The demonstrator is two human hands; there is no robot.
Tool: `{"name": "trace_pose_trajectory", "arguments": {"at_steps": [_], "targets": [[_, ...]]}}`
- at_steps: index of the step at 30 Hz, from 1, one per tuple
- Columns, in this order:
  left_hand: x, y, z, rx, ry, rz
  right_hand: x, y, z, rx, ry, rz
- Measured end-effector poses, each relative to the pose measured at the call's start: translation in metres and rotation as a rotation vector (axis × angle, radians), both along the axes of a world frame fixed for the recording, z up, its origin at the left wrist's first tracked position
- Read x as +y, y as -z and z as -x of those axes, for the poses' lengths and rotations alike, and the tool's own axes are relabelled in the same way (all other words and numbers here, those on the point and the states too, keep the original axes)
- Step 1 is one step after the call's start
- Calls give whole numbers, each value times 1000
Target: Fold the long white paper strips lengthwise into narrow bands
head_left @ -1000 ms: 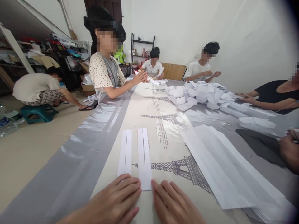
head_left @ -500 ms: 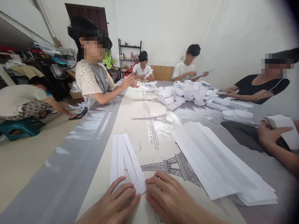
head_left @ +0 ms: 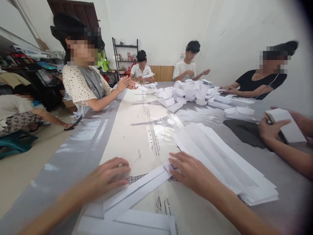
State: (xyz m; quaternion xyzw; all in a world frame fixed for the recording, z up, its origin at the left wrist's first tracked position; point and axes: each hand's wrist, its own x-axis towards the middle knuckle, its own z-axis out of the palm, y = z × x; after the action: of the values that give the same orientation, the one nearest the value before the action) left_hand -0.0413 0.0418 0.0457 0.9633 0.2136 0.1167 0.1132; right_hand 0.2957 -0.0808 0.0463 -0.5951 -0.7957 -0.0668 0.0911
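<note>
A white folded paper (head_left: 144, 189) lies on the table in front of me, its two long folded arms spread in a V shape. My right hand (head_left: 195, 173) is at the far end of the upper arm, with that end between thumb and fingers. Beside the same arm, my left hand (head_left: 111, 173) hovers with loosely curled fingers, apart and slightly blurred, holding nothing. The lower arm of the paper (head_left: 141, 220) runs along the bottom edge of the view. To the right of my right hand rests a stack of white paper sheets (head_left: 220, 160).
A heap of folded white papers (head_left: 190, 93) covers the table's far middle. At the right, another person's hands (head_left: 271, 129) hold a white block-like bundle (head_left: 285, 122) near a dark cloth (head_left: 244, 132). Several people sit around the table; one crouches at left near a green stool (head_left: 19, 142).
The folded paper has turned, its arms now pointing sideways and nearer me. My hands have moved apart and forward, the left one off the paper. The view has shifted right.
</note>
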Motion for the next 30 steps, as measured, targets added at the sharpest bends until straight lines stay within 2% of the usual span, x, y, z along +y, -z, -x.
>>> {"name": "trace_pose_trajectory", "arguments": {"at_steps": [3, 5, 7, 9, 11, 13, 15, 16, 19, 21, 23, 25, 27, 29, 30], "targets": [[-27, 16, -9, -36, -116, 21, 8, 5, -27, -24, 279, 1], [-43, 26, -14, -60, -178, 28, 10, 8, -36, -27, 384, 41], [-44, 33, -15, -54, -202, 74, 12, 11, -37, -17, 442, 81], [-25, 36, -9, -50, -225, 91, 13, 10, -36, 9, 476, 96], [8, 34, 5, -56, -262, 66, 13, 5, -33, 53, 488, 80], [44, 31, 25, -39, -302, -33, 11, -4, -32, 117, 463, 51], [72, 27, 45, -32, -382, -182, 8, -17, -30, 307, 394, 15], [80, 26, 53, -11, -420, -238, 6, -22, -28, 570, 348, -25], [87, 26, 64, 129, -519, -363, 2, -31, -21, 1226, 311, -56], [87, 26, 64, 200, -597, -418, 3, -27, -15, 1427, 350, -40], [90, 25, 60, 226, -665, -444, 6, -16, -11, 1401, 402, 28], [95, 19, 54, 227, -712, -452, 11, -2, -10, 1174, 401, 66], [91, 11, 47, 226, -748, -475, 15, 10, -10, 882, 244, 9], [66, 6, 38, 207, -761, -533, 17, 17, -10, 615, 64, -96], [43, 7, 33, 189, -726, -558, 18, 18, -11, 523, 9, -145]]}}
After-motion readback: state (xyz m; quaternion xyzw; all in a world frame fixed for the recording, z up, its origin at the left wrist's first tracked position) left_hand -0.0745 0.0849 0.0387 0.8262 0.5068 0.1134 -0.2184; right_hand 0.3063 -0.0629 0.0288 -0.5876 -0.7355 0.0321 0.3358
